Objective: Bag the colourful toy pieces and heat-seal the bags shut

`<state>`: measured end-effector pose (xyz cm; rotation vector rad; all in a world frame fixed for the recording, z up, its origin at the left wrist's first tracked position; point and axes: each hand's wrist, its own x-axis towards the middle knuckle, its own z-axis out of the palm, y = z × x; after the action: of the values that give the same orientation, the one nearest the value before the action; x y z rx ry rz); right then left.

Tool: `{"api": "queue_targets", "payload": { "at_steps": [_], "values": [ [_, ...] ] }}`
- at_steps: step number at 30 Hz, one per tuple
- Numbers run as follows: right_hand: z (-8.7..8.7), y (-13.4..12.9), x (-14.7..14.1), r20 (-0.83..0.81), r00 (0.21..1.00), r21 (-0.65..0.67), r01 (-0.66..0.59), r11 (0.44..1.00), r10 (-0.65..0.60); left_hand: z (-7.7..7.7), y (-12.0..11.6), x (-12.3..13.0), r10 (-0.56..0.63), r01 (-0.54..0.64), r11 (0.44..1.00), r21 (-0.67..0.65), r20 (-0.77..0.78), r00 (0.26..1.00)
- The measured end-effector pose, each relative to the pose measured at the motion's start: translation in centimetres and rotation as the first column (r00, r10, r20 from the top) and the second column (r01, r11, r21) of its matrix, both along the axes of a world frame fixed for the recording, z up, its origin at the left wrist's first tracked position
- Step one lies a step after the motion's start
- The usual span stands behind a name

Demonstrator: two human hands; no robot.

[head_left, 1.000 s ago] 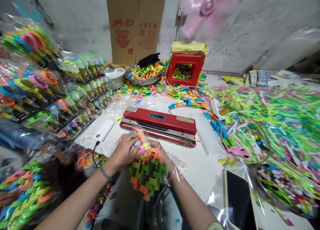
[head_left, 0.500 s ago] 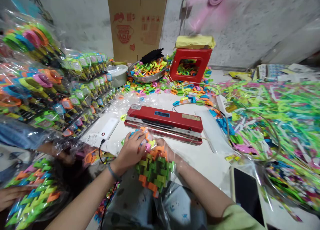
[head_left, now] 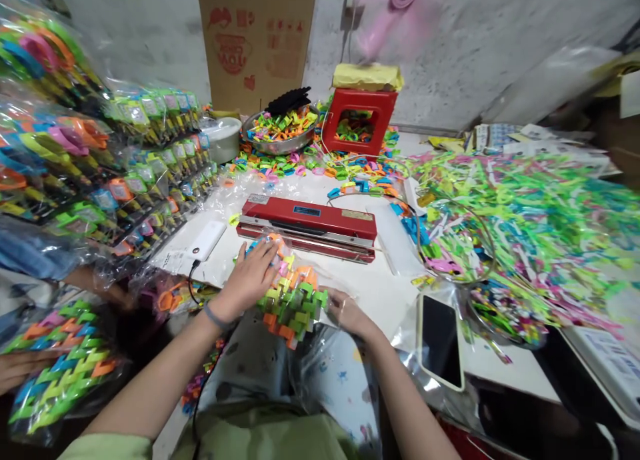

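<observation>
A clear plastic bag of coloured plastic pieces (head_left: 295,307), set in neat interlocking rows of green, orange and yellow, leans over the table's front edge above my lap. My left hand (head_left: 253,273) grips its upper left part, fingers bent over the top and thumb sticking out. My right hand (head_left: 347,311) is at the bag's right side with curled fingers, pinching what looks like the loose clear film. Just behind the bag lies a long red bag sealer (head_left: 307,223). Part of the bag is hidden under my left hand.
A white power bank (head_left: 207,240) with a black cable lies left. At right are a phone (head_left: 440,340) and heaped coloured strips (head_left: 530,207). Behind stand a red stool (head_left: 357,123) and a metal bowl (head_left: 283,143). A co-worker's hand (head_left: 25,370) holds another filled bag (head_left: 65,373).
My right hand has come out from behind the pieces to the bag's right side. The left hand stays on the bag. The view has shifted, showing more of the table's right.
</observation>
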<state>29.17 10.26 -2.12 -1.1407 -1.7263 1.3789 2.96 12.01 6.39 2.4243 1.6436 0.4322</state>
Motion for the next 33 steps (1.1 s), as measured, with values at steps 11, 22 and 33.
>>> {"api": "queue_targets", "payload": {
  "at_steps": [11,22,33],
  "values": [
    [-5.4,-1.5,-1.4,0.145,0.964,0.443,0.138,0.886,-0.223,-0.7,-3.0,1.9,-0.271,0.271,0.963,0.003,-0.029,0.962],
    [-3.9,-4.1,-2.2,0.143,0.848,0.405,0.420,0.812,-0.510,-2.0,-2.4,-1.0,-0.065,0.075,0.993,0.092,-0.110,0.992],
    [-5.4,-3.7,-3.8,0.506,0.731,0.437,0.241,0.866,-0.459,-2.2,-2.3,0.2,-0.094,0.105,0.989,0.103,-0.108,0.990]
  ]
}}
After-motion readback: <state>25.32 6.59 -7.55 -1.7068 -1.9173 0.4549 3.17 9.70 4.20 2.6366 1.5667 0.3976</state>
